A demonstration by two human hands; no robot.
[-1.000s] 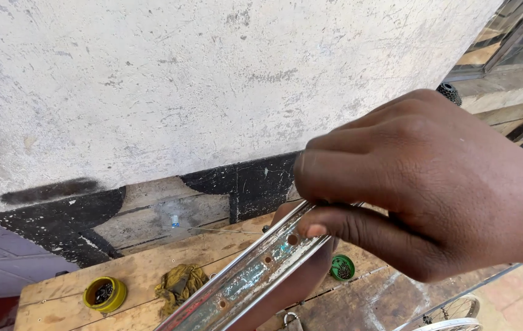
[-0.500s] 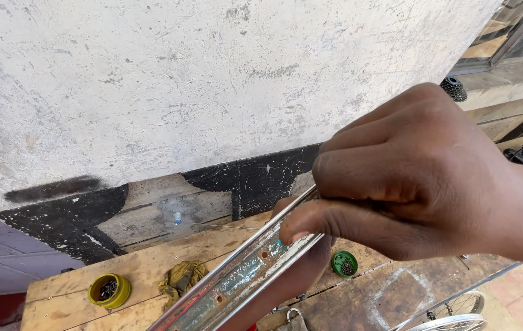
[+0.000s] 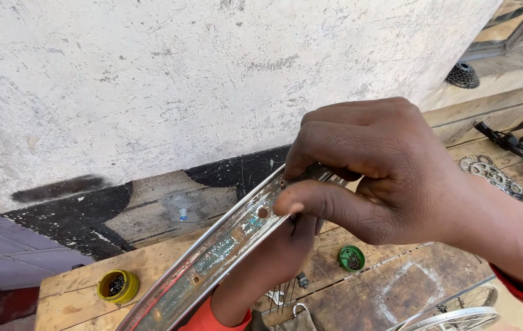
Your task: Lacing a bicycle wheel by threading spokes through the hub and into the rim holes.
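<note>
A bare metal wheel rim is held slanting above the wooden table; its upper part is pinched by the right hand, thumb beside a spoke hole; it is gripped from beneath by the left hand; a yellow tin is seen left of the rim, a green cap right of it.

just one view here — a head-worn camera that looked down and forward at a wooden workbench against a rough white wall, sitting really close to the right hand — it filled mid-frame.
</note>
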